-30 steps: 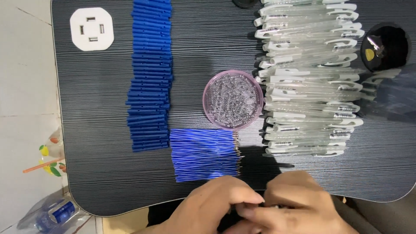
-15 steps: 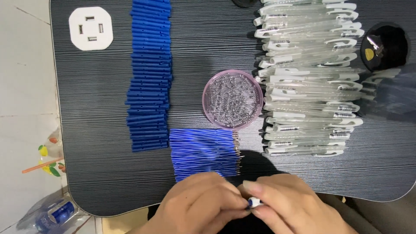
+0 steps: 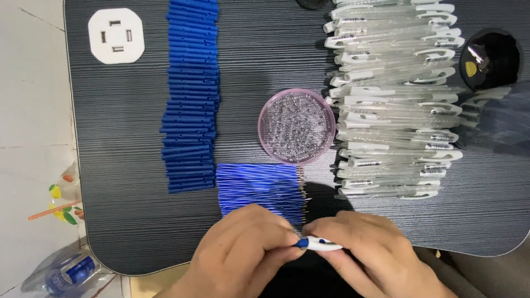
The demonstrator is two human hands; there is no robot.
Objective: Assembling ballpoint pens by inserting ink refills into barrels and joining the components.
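Pen pinched over the counter's near edge.
Both hands' fingers (image 3: 287, 243) closed on the pen (image 3: 319, 244); a slip drops it off the counter (image 3: 132, 221).

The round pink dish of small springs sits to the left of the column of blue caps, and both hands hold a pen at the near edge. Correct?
Not quite. The head view shows the pink dish to the right of the blue caps, between them and the clear pen barrels. The left hand and right hand do hold a pen at the near edge.
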